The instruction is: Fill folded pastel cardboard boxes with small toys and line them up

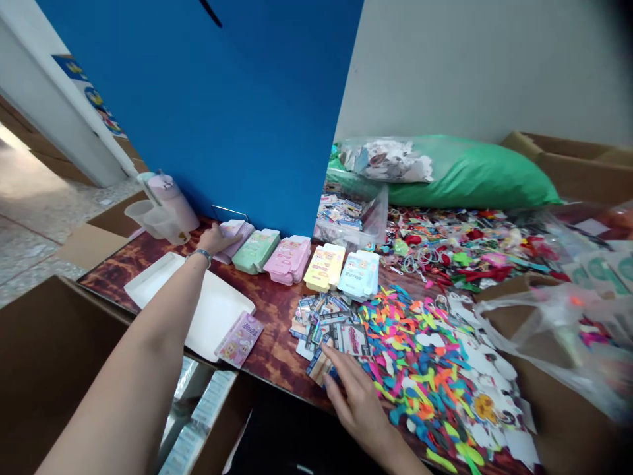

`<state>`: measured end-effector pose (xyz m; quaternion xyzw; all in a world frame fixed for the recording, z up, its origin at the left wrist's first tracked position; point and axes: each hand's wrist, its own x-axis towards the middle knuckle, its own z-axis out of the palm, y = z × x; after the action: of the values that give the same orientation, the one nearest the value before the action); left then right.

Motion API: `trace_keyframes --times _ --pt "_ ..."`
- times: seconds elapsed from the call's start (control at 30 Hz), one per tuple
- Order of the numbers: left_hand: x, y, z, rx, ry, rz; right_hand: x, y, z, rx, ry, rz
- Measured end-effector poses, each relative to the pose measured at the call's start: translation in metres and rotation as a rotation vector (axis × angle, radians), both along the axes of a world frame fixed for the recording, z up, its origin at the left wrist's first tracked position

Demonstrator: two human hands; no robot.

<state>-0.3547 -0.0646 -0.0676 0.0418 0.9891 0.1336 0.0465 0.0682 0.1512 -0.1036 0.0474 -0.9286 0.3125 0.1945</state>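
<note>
My left hand (pixel 213 240) reaches to the back left and lies on the stack of flat purple boxes (pixel 235 239), fingers bent over its near side. Beside that stack stand green (pixel 256 251), pink (pixel 289 258), yellow (pixel 325 266) and blue (pixel 359 274) stacks in a row. My right hand (pixel 349 389) rests at the pile of printed cards (pixel 329 326), its fingers apart and the fingertips touching a card. A purple box (pixel 240 339) lies on the front edge of the white tray (pixel 217 307).
Colourful balloons (pixel 415 356) and white cut-outs (pixel 479 356) spread on the right. Behind them are small trinkets (pixel 445 241), a clear bin (pixel 376 218) and a green bag (pixel 484 171). Bottles (pixel 175 198) and cups (pixel 161 221) stand back left. Open cartons (pixel 54 349) flank the table.
</note>
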Motion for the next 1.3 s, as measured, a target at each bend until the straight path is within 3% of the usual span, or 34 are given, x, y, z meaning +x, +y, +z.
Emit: trace_keyframes --times 0.17,0.3,0.4,0.5,0.6,0.7,0.83,0.9,1.0,1.07,1.17,1.3 --pt "0.015 -0.001 0.01 0.061 0.135 0.107 -0.005 0.002 0.003 0.01 0.006 0.027" --pt "0.053 0.006 0.027 0.133 0.282 0.096 -0.018 0.004 0.018 -0.006 0.053 0.052" --pt "0.105 0.024 0.03 0.26 0.441 -0.122 -0.035 0.003 0.037 -0.013 0.132 0.072" --pt "0.173 0.048 0.024 0.417 0.459 -0.301 -0.055 0.0 0.053 0.02 0.274 0.032" --pt "0.237 0.066 0.016 0.547 0.435 -0.423 -0.067 -0.002 0.058 0.097 0.348 -0.083" --pt "0.277 0.075 0.011 0.63 0.455 -0.566 -0.063 0.0 0.055 0.072 0.301 -0.112" --pt "0.295 0.077 0.004 0.606 0.496 -0.728 -0.042 0.003 0.053 -0.22 0.148 -0.015" --pt "0.299 0.077 0.001 0.556 0.534 -0.772 -0.035 0.005 0.054 -0.452 0.076 -0.056" --pt "0.306 0.077 -0.004 0.476 0.563 -0.789 -0.033 0.007 0.055 -0.769 0.003 -0.12" --pt "0.311 0.077 -0.006 0.443 0.547 -0.768 -0.036 0.009 0.057 -0.885 -0.07 -0.088" --pt "0.318 0.078 -0.008 0.385 0.502 -0.723 -0.038 0.013 0.062 -0.889 -0.154 -0.079" --pt "0.323 0.081 -0.008 0.276 0.495 -0.711 -0.033 0.013 0.067 -0.509 -0.06 -0.129"
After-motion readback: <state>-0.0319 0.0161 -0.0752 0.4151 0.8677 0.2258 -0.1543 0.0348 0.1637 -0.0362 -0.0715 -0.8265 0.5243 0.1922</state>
